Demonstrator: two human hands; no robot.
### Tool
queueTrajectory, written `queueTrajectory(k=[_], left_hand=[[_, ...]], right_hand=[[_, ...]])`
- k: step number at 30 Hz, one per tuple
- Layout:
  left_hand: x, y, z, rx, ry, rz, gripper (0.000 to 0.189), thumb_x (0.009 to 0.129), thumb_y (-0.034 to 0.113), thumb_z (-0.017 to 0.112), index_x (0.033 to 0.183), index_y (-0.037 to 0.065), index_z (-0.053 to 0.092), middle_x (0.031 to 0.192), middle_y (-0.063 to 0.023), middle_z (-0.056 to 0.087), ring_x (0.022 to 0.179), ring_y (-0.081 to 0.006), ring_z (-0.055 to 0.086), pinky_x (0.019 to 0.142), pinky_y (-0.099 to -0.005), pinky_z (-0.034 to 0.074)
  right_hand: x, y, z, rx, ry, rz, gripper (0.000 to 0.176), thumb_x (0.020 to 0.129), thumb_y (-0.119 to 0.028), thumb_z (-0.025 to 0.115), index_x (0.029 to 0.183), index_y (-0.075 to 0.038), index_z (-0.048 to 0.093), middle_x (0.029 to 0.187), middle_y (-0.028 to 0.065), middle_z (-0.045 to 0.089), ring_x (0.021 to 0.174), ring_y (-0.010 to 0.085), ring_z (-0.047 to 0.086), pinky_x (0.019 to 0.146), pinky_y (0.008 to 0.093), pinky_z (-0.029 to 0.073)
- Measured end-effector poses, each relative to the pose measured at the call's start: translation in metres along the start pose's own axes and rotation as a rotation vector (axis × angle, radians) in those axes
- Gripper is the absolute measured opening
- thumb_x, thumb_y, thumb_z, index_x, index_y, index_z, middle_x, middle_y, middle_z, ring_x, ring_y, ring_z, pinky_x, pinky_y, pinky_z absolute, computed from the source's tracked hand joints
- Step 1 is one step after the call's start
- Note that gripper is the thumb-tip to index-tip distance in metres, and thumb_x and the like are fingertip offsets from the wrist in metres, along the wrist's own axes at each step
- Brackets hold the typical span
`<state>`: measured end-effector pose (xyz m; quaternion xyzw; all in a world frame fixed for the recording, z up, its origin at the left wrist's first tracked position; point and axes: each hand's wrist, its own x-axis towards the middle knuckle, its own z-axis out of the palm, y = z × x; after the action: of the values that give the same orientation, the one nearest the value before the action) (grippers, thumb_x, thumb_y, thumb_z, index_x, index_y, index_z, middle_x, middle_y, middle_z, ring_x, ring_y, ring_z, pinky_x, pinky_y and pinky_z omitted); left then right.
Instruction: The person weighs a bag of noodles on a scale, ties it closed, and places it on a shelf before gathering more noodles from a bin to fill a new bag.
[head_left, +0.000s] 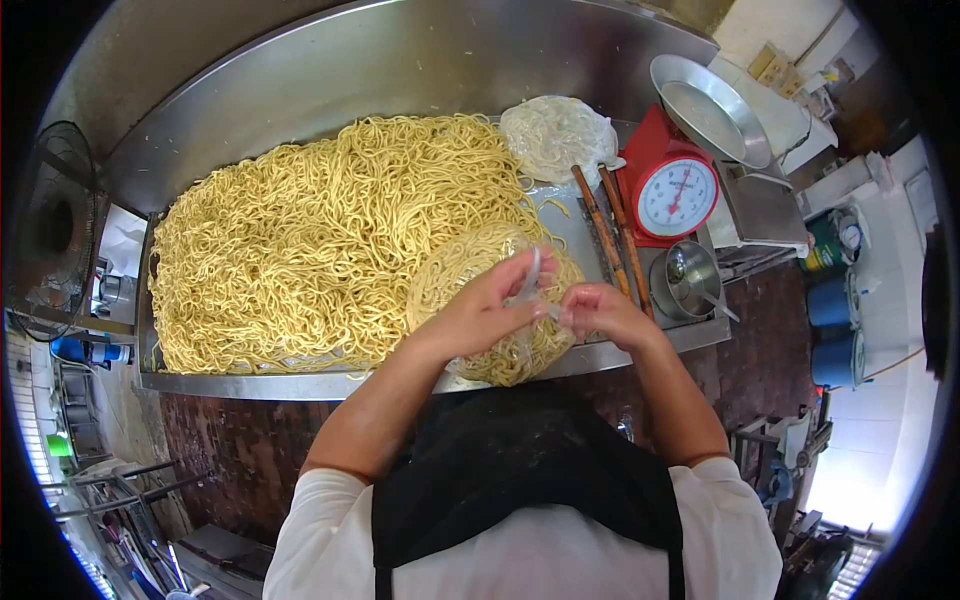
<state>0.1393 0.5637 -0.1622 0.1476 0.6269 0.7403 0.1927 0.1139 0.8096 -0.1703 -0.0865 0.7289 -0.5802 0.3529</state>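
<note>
A clear plastic bag full of noodles rests at the front edge of the metal table, against the big heap of yellow noodles. My left hand is closed on the bag's gathered plastic top, which rises between thumb and fingers. Close beside it on the right, my right hand pinches the twisted plastic of the same bag, its fingers pressed together. Behind them, a whitish plastic bag of noodles, closed at its right side, lies at the back of the table.
To the right stand two wooden sticks, a red dial scale with a tilted metal pan, and a metal pot with a utensil. The table's raised metal back curves behind the noodles. A fan is far left.
</note>
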Motion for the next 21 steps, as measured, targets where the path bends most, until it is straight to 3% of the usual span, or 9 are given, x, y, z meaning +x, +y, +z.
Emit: queueTrajectory(k=[3,5,8,11,14,15,17,19,21], left_hand=[[0.026,-0.017,-0.005,0.24,0.079,0.005,0.05,0.091,0.012,0.065,0.14,0.007,0.053,0.103,-0.0056,0.066,0.088,-0.0101,0.059,0.079,-0.0291,0.05],[0.038,-0.024,-0.01,0.436,0.041,-0.071,0.048,0.089,0.013,0.067,0.135,0.007,0.057,0.096,-0.009,0.069,0.078,-0.0118,0.061,0.074,-0.0297,0.051],[0.043,-0.038,-0.011,0.521,-0.122,0.069,0.05,0.088,0.01,0.065,0.137,0.007,0.053,0.078,-0.0033,0.063,0.069,-0.0118,0.058,0.069,-0.0282,0.05],[0.04,-0.044,-0.01,0.459,-0.039,-0.044,0.049,0.088,0.009,0.063,0.136,0.01,0.054,0.077,-0.0065,0.065,0.071,-0.0154,0.062,0.069,-0.0293,0.05],[0.034,-0.036,0.003,0.32,0.187,0.226,0.041,0.087,0.009,0.063,0.128,0.011,0.06,0.081,-0.0108,0.068,0.075,-0.0243,0.067,0.068,-0.0316,0.052],[0.025,-0.016,0.009,0.544,0.218,0.104,0.038,0.086,0.008,0.063,0.123,0.01,0.062,0.086,-0.0131,0.068,0.08,-0.028,0.067,0.07,-0.0332,0.053],[0.014,-0.006,0.013,0.767,0.256,-0.025,0.034,0.085,0.008,0.063,0.119,0.008,0.063,0.091,-0.0154,0.068,0.085,-0.0318,0.067,0.073,-0.0349,0.054],[0.008,-0.019,0.008,1.092,0.18,0.217,0.036,0.081,0.006,0.063,0.117,0.009,0.064,0.09,-0.0156,0.065,0.088,-0.0358,0.065,0.074,-0.0419,0.053],[0.009,-0.03,0.008,0.996,0.268,0.317,0.035,0.08,0.007,0.064,0.114,0.008,0.065,0.088,-0.015,0.063,0.086,-0.0357,0.063,0.073,-0.0431,0.052]], right_hand=[[-0.016,-0.037,0.022,-0.117,-0.053,-0.225,0.014,0.081,-0.015,0.076,0.084,-0.003,0.068,0.082,0.0025,0.066,0.074,0.0146,0.063,0.065,0.0287,0.05],[-0.009,-0.046,0.029,-0.648,0.398,-0.849,0.012,0.085,-0.015,0.074,0.09,-0.005,0.071,0.088,0.0066,0.068,0.081,0.0224,0.067,0.072,0.0331,0.053],[0.001,-0.042,0.036,-0.631,0.568,-0.748,0.011,0.085,-0.015,0.072,0.093,-0.007,0.072,0.094,0.0107,0.069,0.086,0.03,0.067,0.074,0.0367,0.054],[0.008,-0.024,0.044,-0.643,0.597,-0.695,0.014,0.087,-0.017,0.072,0.097,-0.007,0.072,0.095,0.0113,0.069,0.085,0.0296,0.067,0.073,0.0369,0.054],[0.014,-0.017,0.051,-0.589,0.573,-0.686,0.017,0.09,-0.018,0.068,0.102,-0.006,0.07,0.089,0.0128,0.068,0.081,0.0318,0.066,0.071,0.0367,0.053],[0.019,-0.01,0.051,-0.59,0.567,-0.686,0.017,0.09,-0.018,0.068,0.102,-0.006,0.07,0.089,0.0128,0.068,0.081,0.0318,0.066,0.071,0.0367,0.053],[0.029,-0.002,0.05,-0.427,0.573,-0.414,0.018,0.094,-0.019,0.062,0.106,-0.008,0.069,0.078,0.0101,0.066,0.071,0.0244,0.065,0.065,0.0337,0.051],[0.033,-0.007,0.038,-0.34,0.428,-0.197,0.018,0.096,-0.018,0.059,0.105,-0.006,0.069,0.076,0.0068,0.064,0.068,0.0195,0.063,0.062,0.0315,0.05],[0.032,-0.017,0.026,-0.253,0.282,0.023,0.019,0.098,-0.018,0.057,0.105,-0.005,0.069,0.073,0.0036,0.063,0.065,0.0146,0.061,0.059,0.0292,0.049]])
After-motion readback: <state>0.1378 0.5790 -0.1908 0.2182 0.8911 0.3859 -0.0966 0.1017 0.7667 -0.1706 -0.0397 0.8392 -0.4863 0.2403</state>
